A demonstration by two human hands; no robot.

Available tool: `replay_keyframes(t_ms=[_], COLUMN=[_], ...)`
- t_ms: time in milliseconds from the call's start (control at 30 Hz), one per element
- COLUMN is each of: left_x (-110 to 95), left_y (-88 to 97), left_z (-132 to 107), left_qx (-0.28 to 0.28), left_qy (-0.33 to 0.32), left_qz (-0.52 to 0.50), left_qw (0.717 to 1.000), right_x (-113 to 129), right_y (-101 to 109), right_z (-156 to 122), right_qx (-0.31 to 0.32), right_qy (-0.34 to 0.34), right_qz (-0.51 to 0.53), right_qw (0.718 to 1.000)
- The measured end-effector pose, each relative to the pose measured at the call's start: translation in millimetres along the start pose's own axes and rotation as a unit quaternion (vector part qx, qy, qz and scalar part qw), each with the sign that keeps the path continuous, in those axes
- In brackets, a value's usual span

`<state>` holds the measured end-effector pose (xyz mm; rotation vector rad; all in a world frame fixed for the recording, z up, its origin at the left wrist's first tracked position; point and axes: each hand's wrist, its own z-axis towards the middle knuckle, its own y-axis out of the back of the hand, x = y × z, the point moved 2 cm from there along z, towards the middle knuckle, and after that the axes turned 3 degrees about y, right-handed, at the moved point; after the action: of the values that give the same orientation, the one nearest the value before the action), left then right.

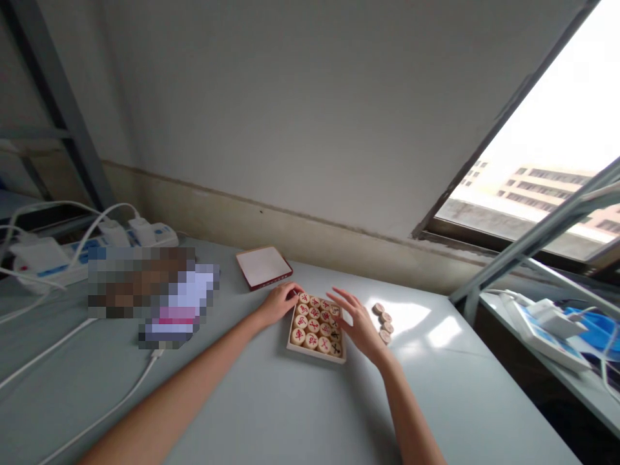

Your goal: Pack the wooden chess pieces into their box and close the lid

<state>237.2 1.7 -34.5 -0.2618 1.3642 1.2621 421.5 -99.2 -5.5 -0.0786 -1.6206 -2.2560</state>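
Xiangqi pieces (314, 321) fill a shallow wooden tray (316, 354) near the tabletop's (436, 400) far edge. Leftmost lies a red-edged white box lid (264, 267); the left hand (278, 305) touches the tray's far-left corner; the right hand (358, 326), apart, spreads open beside four loose pieces (386, 318).

Pale wooden xiangqi pieces (312, 326) carry red and black characters.

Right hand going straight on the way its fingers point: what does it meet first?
The right hand would probably meet the far corner of the wooden box first; depth is unclear, so it might pass above it.
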Motion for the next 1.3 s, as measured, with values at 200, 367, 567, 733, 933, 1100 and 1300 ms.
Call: replay_keyframes(t_ms=[200,367,567,733,933,1100,1300], left_x=[-3,-1,-2,-4,-4,-4,-3], left_y=[0.8,0.4,0.0,0.6,0.6,0.7,0.1], left_z=[0,1,1,1,2,2,2], left_qx=[-0.003,-0.001,0.002,0.007,0.003,0.005,0.006], left_qy=[-0.005,0.002,0.009,0.008,0.014,0.006,0.001], left_qz=[-0.007,0.004,0.006,0.006,0.012,0.015,0.02], left_qw=[1.0,1.0,1.0,1.0,1.0,1.0,1.0], right_x=[21,16,6,-2,-20,-35,-33], right_y=[3,10,2,8,24,21,26], right_z=[15,15,10,6,-2,-9,-14], right_qx=[0.026,-0.005,-0.015,-0.023,-0.077,-0.054,-0.073], right_qy=[0.019,0.008,-0.008,-0.025,-0.088,-0.129,-0.137], right_qz=[0.017,0.021,0.051,0.087,0.129,-0.01,-0.134], right_qw=[0.999,1.0,0.999,0.996,0.985,0.99,0.979])
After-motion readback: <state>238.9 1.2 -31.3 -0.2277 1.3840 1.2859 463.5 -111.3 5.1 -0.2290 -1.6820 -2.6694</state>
